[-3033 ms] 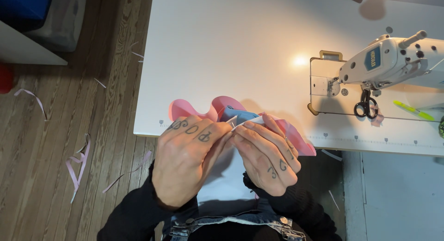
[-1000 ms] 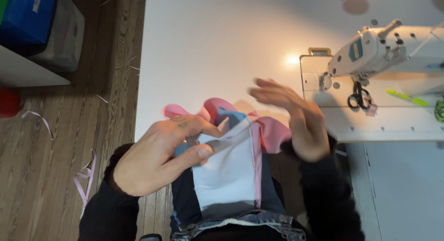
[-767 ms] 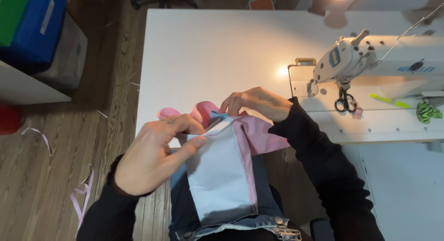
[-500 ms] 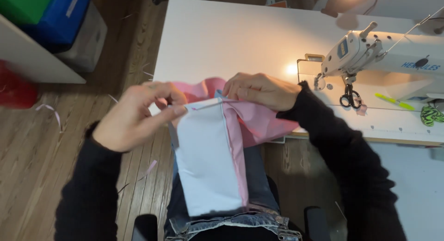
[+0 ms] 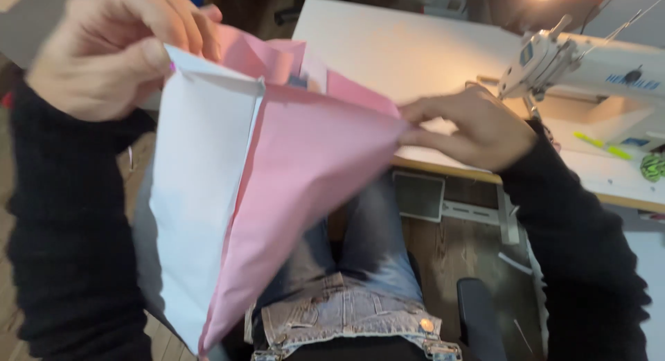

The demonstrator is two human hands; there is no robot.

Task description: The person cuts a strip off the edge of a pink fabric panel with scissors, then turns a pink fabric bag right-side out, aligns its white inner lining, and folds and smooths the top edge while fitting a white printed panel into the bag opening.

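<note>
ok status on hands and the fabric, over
Left hand pinching pale blue fabric panel up high. Right hand gripping pink fabric panel at table edge. Nothing obstructing.

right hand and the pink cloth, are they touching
Touching. The head view shows the right hand pinching the corner of the pink cloth, fingertips on its edge.

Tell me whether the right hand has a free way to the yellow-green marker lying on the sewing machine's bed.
Probably yes. The right hand pinches the pink fabric at the table's edge, and the marker lies to its right on the white bed with nothing between them. It would have to release the fabric first.
</note>
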